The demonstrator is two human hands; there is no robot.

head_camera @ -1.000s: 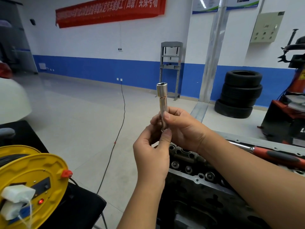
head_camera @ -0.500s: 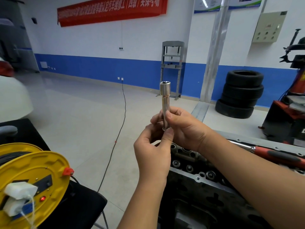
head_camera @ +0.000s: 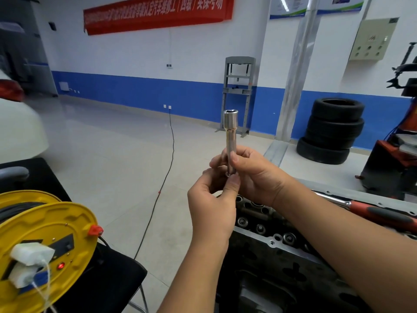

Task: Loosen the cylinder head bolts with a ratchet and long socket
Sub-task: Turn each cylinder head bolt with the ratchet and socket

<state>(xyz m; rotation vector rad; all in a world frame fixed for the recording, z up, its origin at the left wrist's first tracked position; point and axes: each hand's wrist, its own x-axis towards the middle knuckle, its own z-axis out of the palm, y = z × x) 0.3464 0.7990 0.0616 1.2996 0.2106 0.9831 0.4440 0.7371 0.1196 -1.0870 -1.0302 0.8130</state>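
Dark cast metal marks the cylinder head (head_camera: 282, 265), the largest item, filling the frame from 4 to 6 o'clock; its valve-gear recesses and bolt wells lie just below the hands. A yellow cable reel (head_camera: 45, 240) with a white plug in its face sits at 8 o'clock, and a stack of tyres (head_camera: 334, 129) stands against the far wall at 2 o'clock. The ratchet (head_camera: 370, 213), chrome shank with red-and-black grip, lies across the top of the head at 3 o'clock, in no hand. At centre, the right hand (head_camera: 255, 177) is wrapped around the lower shaft of the long socket (head_camera: 230, 136), thumb pressed to its near side, holding it upright with the wider end at 12 o'clock. The left hand (head_camera: 214, 206), at 6 o'clock of the socket, has thumb and fingers drawn together at the socket's lower end; whether it pinches the socket itself or a small part there cannot be told. The socket is judged rigid polished steel, fairly heavy for its size and slippery, especially if oily; it is best held around mid-shaft with a full finger wrap, keeping both ends free for the drive and the bolt. No bolt appears engaged yet.
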